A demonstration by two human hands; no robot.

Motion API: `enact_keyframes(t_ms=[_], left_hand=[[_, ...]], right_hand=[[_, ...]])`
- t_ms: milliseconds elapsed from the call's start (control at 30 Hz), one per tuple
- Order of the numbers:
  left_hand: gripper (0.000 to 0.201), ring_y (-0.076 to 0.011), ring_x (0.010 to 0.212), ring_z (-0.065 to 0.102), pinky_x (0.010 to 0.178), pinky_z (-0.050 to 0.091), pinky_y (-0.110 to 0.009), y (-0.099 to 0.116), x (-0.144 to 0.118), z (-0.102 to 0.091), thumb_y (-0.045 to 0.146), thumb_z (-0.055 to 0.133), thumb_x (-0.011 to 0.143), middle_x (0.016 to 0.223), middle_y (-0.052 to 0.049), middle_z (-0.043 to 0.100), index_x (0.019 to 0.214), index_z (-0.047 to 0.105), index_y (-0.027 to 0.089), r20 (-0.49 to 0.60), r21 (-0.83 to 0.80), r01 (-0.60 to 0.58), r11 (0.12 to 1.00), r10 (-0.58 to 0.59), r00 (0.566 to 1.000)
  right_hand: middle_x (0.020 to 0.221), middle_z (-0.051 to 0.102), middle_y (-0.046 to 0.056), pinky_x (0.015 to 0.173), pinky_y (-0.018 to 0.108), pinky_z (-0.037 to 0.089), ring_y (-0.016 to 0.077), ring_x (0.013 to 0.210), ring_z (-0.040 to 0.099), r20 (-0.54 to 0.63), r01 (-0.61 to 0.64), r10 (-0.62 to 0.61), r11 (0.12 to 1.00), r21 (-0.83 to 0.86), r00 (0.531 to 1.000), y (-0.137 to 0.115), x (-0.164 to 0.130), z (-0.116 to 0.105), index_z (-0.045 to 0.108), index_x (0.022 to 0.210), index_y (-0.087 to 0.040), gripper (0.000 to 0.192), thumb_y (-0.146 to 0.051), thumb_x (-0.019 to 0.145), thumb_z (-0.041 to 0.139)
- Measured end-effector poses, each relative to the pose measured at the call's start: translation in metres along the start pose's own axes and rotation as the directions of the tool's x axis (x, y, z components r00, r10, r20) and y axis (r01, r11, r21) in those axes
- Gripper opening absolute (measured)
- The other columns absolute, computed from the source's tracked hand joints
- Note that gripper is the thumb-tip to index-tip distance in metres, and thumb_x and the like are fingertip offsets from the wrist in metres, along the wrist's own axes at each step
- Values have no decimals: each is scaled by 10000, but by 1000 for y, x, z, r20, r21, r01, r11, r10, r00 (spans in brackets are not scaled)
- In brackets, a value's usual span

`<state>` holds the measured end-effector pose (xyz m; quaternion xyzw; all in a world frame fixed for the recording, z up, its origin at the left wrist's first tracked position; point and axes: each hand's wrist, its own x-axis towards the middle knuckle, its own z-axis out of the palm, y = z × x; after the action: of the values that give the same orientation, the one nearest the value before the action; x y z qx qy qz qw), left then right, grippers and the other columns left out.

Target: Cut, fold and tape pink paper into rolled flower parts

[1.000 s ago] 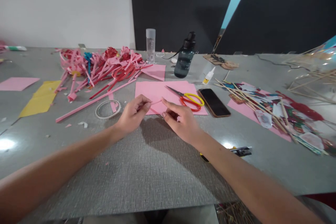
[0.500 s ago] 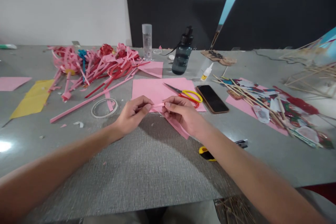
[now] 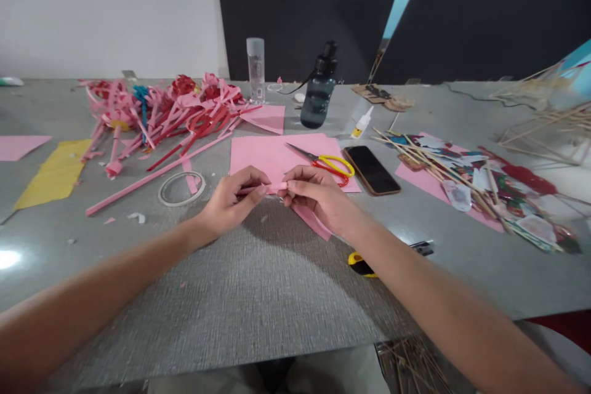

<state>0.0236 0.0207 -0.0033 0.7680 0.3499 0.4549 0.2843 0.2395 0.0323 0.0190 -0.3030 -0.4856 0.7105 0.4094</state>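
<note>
Between my two hands is a thin pink paper-wrapped stick, held roughly level. My left hand pinches it with thumb and forefinger. At the other end, the fingers of my right hand are closed on it, and a pink paper strip hangs down below that palm. Behind the hands lie flat pink paper sheets, with red-and-yellow-handled scissors resting on them. A roll of white tape lies left of my left hand.
A phone, glue bottle and dark water bottle stand or lie beyond my right hand. A yellow cutter is beside my right forearm. Pink paper flowers pile up at back left; sticks and scraps lie right.
The view has shifted slightly. Both hands keep their grip on the pink stick, and more of it shows to the left of my left fingers.
</note>
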Motion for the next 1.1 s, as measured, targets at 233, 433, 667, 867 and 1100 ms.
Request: enact_keyframes(t_ms=[233,433,667,867,1100], left_hand=[[171,-114,745,595,698,465,-244,3,1,1,263,504,1013,843,-17,667,1034,643,164,81,196,-97,976,83,993],[125,-145,864,672,790,513,-271,0,-1,5,233,553,999,923,-41,724,1036,661,182,90,300,-242,923,226,970],[94,-168,897,688,840,522,-322,-5,-1,4,202,642,950,944,-55,741,1036,672,182,23,269,-339,901,346,938],[64,-159,809,675,795,516,-325,-4,-1,4,235,675,932,876,-41,731,973,659,190,-6,300,-413,860,435,900],[111,-156,777,659,774,504,-316,-4,-1,5,284,673,934,826,-22,712,908,616,192,9,339,-372,864,392,920]], right_hand=[[777,688,-3,624,268,467,110,650,604,71,146,-145,989,-12,987,-1,-3,4,691,840,-197,156,-288,787,806],[776,677,1,638,267,482,108,677,600,140,195,-196,981,15,971,-1,-6,8,730,860,-189,143,-293,804,812],[772,687,-2,628,244,494,99,673,607,176,208,-206,978,5,963,1,-6,8,751,866,-179,116,-237,791,818],[758,673,-12,629,238,483,95,671,585,215,228,-215,973,-40,953,6,-4,5,750,876,-187,106,-226,798,809],[844,644,0,672,283,467,130,745,566,154,302,-265,898,-320,952,5,-6,10,722,883,-214,179,-274,759,836]])
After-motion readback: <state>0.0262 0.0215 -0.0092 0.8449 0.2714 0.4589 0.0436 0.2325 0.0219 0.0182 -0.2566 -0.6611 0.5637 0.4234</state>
